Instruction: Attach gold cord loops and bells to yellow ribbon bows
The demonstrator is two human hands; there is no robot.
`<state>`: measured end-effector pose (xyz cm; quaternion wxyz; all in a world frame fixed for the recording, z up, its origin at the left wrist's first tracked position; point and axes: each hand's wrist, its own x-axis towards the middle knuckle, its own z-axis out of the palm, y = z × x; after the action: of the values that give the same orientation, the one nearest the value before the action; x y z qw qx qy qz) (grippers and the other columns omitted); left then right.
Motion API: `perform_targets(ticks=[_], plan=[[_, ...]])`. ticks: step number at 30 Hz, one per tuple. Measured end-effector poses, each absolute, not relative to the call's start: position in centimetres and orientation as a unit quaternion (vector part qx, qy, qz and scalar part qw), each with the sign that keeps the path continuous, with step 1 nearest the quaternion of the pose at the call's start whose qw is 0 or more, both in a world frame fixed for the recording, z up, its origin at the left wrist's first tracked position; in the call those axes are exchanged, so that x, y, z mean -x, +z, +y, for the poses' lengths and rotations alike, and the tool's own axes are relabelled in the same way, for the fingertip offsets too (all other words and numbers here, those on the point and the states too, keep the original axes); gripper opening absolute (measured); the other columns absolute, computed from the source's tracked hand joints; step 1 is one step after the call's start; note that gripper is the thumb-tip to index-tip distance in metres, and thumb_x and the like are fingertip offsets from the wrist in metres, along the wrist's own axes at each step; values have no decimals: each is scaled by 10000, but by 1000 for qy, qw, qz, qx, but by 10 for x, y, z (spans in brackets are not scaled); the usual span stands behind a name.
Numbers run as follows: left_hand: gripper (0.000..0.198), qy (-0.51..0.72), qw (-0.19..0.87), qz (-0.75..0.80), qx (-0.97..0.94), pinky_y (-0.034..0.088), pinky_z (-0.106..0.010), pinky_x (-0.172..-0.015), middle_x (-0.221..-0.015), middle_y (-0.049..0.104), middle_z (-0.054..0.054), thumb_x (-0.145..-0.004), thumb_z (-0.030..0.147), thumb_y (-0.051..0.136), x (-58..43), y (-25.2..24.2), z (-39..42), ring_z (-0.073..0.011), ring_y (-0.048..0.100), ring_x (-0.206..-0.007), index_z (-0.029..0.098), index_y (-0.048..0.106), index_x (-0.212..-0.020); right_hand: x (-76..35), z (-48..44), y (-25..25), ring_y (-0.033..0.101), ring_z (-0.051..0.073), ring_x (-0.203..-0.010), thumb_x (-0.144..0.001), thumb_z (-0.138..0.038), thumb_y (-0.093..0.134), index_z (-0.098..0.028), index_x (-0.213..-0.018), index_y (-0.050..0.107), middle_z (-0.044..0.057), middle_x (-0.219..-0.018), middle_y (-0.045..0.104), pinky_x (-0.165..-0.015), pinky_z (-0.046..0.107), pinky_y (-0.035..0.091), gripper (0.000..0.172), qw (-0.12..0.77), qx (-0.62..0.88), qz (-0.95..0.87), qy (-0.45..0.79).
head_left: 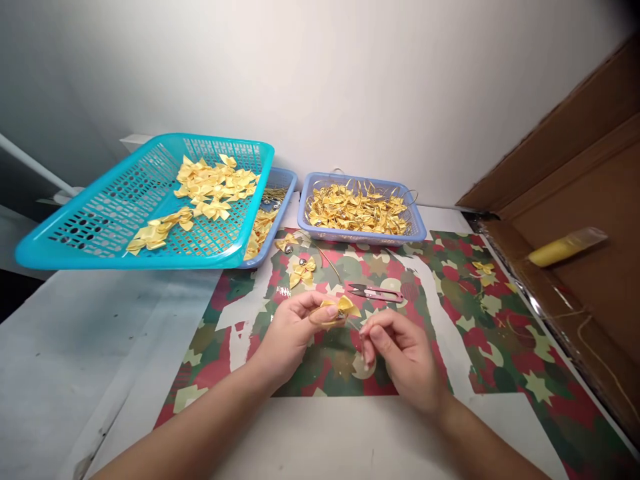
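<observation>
Between the thumb and fingers of my left hand (295,330) is a yellow ribbon bow (345,307), with a loop of gold cord (315,319) curving out beside it. My right hand (403,350) is closed in a pinch just right of the bow. A thin, pale strand seems to run from the bow towards these fingertips, too fine to make out clearly. Beyond the hands lie pink-handled thread snips (377,293). Left of the snips are a loose bow with a silver bell (303,270), another bow (286,242) with a bell, and a gold cord (327,261).
A turquoise basket (45,245) of yellow bows stands at the left, partly over a blue basket (287,183). Another blue basket (363,235) at the back holds corded bows. Patterned paper (340,380) covers the table. At right, a yellow thread spool (565,248) sits by brown cardboard (590,153).
</observation>
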<state>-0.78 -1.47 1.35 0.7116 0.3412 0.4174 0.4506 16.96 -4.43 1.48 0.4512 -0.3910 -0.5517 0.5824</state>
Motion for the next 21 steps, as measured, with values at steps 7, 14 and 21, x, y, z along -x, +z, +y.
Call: perform_targets(ticks=[7,14,21], plan=[[111,484,572,437,-497,523,-252,-663,-827,718,-44,-797,279,699,13,16,-16,-156,655,-743,169,686,-784,-163,-47,7,428,80,-456,-945,-372,522,-202,-838,584,-78,-513,393,-512,239,435,210,465,320,-474,675],[39,492,391,423,-653,526,-263,-697,-817,739,-63,-772,147,660,9,15,-19,-177,678,-780,168,677,-744,-164,-63,10,413,85,-531,-971,-318,491,-249,-896,618,-39,-622,515,-558,246,394,164,526,290,-491,631],[246,442,680,462,-358,428,-171,-495,-608,654,4,-710,313,758,5,16,-14,-74,528,-510,158,584,-630,-155,-64,3,516,89,-576,-979,-320,481,-243,-907,612,-53,-581,465,-623,248,448,168,506,269,-453,682]])
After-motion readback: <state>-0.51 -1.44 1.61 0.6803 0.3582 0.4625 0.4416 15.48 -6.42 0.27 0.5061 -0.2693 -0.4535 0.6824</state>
